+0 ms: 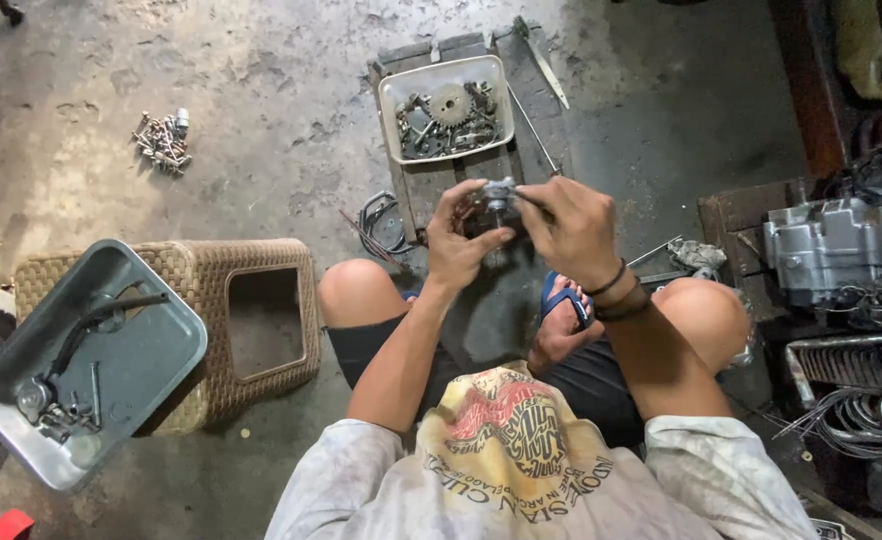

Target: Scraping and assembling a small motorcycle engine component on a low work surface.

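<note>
Hands meet above our knees: our left hand (458, 238) closes its grip around a small grey metal part (498, 194), held in the air over the concrete floor (261, 100). Our right hand (573, 232) pinches a thin tool (533, 201) against that part, just below a white tray (391, 95) of gears and bolts.
</note>
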